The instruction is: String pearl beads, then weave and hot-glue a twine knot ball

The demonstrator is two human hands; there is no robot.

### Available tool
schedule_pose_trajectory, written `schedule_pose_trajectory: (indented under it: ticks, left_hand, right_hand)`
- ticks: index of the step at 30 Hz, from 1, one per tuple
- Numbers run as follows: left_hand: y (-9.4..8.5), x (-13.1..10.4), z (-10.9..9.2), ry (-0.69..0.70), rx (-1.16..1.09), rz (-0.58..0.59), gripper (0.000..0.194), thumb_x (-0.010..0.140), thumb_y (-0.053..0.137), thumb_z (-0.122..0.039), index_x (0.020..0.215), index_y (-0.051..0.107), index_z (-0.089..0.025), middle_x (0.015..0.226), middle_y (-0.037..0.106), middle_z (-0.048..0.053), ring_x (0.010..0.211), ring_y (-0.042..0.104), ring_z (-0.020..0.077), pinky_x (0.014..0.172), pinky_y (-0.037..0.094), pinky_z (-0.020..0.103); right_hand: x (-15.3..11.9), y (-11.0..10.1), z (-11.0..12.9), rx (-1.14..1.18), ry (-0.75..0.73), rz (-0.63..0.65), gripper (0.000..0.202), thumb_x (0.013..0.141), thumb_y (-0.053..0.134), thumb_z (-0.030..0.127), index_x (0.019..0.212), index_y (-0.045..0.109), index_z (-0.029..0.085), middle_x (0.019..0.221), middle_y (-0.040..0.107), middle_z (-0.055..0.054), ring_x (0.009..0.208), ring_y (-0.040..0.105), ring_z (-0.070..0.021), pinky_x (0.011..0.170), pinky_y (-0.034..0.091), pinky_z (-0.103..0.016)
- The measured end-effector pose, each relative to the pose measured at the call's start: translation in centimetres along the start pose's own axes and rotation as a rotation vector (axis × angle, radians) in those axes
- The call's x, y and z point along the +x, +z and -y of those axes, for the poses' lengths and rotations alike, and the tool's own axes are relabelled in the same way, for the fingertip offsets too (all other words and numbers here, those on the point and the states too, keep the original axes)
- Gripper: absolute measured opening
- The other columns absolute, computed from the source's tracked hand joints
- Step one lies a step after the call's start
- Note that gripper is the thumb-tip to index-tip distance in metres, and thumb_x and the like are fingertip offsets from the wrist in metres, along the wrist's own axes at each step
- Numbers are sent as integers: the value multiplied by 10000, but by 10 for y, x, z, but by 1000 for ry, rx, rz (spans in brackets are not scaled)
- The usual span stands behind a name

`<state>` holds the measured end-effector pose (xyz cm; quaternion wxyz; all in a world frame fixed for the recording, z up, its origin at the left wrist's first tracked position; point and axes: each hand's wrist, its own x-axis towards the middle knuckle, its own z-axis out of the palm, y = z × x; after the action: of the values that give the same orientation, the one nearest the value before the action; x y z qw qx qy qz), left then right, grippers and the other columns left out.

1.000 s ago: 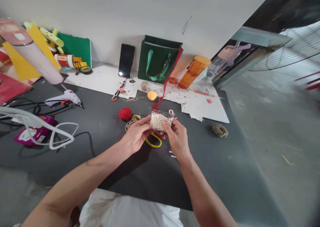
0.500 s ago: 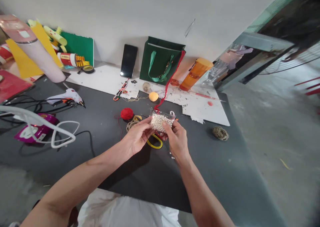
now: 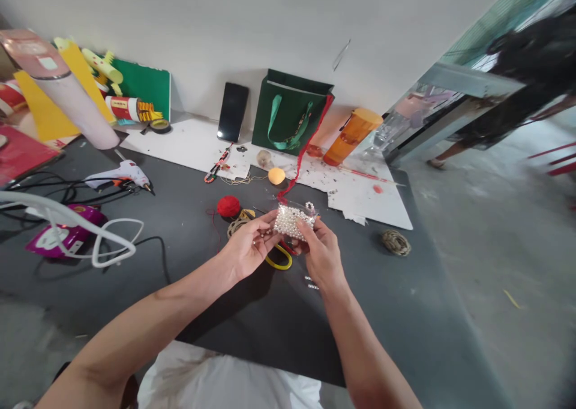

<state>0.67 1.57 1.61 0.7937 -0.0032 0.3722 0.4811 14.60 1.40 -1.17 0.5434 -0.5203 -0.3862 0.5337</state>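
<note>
A small clear plastic bag of white pearl beads [image 3: 290, 222] is held up over the table between my hands. My right hand [image 3: 320, 250] grips its right side, thumb pressed on the front. My left hand [image 3: 249, 244] is cupped, palm partly upward, with its fingertips at the bag's left edge; a few small beads seem to lie by its fingers. Below the bag are yellow-handled scissors [image 3: 279, 258], partly hidden by my hands. A ball of red yarn [image 3: 228, 206] and a coil of beige cord [image 3: 234, 226] lie left of the bag. A few loose pearl beads [image 3: 311, 283] rest beside my right wrist.
Behind stand a phone [image 3: 233, 112], a green paper bag [image 3: 288, 112] and an orange bottle [image 3: 353, 136]. A glue gun [image 3: 121, 174], cables and a pink bottle [image 3: 76, 97] occupy the left. A twine bundle [image 3: 396, 242] lies right. A person [image 3: 517, 79] is beyond the table.
The bag and my right hand have shifted slightly right. My left hand's fingers have opened out a little, showing more of the palm. A person has come into view at the upper right.
</note>
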Motion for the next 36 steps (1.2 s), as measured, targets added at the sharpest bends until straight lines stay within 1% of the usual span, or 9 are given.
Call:
schedule_pose_trajectory:
  ticks: [4, 7, 11, 13, 16, 19, 28, 32, 36]
  left_hand:
    - [-2, 2, 2, 9, 6, 32, 352, 764, 435, 37, 995, 679, -69, 816, 713, 88, 719, 665, 120, 798, 565, 245]
    - [-2, 3, 2, 25, 16, 35, 412, 716, 427, 89, 997, 676, -80, 814, 713, 73, 719, 663, 111, 817, 557, 242]
    - [-2, 1, 2, 21, 12, 20, 355, 735, 436, 71, 926, 694, -81, 833, 715, 79, 718, 660, 111, 806, 554, 233]
    - [-2, 0, 3, 39, 22, 43, 305, 751, 480, 52, 900, 706, -90, 841, 718, 70, 719, 655, 103, 793, 547, 211]
    - [-3, 0, 5, 66, 50, 100, 325, 738, 501, 74, 883, 723, -113, 850, 727, 46, 738, 655, 92, 770, 534, 178]
    - [-3, 1, 6, 80, 96, 122, 339, 737, 510, 84, 873, 735, -129, 840, 736, 35, 706, 652, 82, 729, 528, 163]
    - [-5, 6, 10, 120, 143, -15, 308, 716, 541, 84, 775, 742, -142, 694, 722, 6, 545, 606, 59, 577, 504, 142]
    - [-5, 6, 9, 125, 123, -47, 308, 706, 540, 87, 795, 738, -132, 689, 716, 11, 536, 599, 57, 569, 505, 138]
    - [-1, 2, 5, 68, 69, -68, 322, 723, 486, 87, 810, 725, -111, 725, 716, 40, 617, 641, 85, 645, 541, 174]
  right_hand:
    - [1, -1, 4, 104, 88, 46, 282, 666, 741, 419, 768, 619, 186, 566, 587, 30, 409, 443, -86, 357, 320, -214]
    - [1, -1, 5, 121, 107, 61, 287, 660, 744, 412, 775, 617, 182, 590, 598, 23, 410, 441, -82, 349, 311, -209]
    - [1, 0, 5, 136, 86, 67, 285, 659, 757, 409, 751, 613, 181, 561, 581, 30, 412, 431, -77, 353, 307, -198]
    - [1, 1, 4, 148, 77, 75, 275, 671, 759, 402, 747, 614, 182, 544, 564, 39, 414, 422, -73, 360, 308, -193]
    - [0, 0, 2, 143, 59, 73, 272, 679, 761, 403, 749, 617, 183, 533, 557, 43, 413, 414, -73, 364, 314, -196]
    - [0, -1, 1, 63, -2, 64, 258, 715, 738, 407, 766, 624, 182, 530, 557, 43, 422, 427, -77, 385, 336, -202]
    - [-4, 1, -6, -159, -115, 24, 297, 752, 683, 462, 768, 597, 178, 551, 560, 41, 431, 460, -91, 401, 369, -218]
    - [-3, 1, -8, -193, -124, 25, 286, 770, 664, 460, 780, 603, 180, 551, 568, 37, 434, 480, -98, 405, 381, -222]
    - [-3, 0, -5, -179, -114, 14, 286, 764, 663, 459, 790, 607, 180, 535, 577, 36, 421, 481, -99, 400, 382, -224]
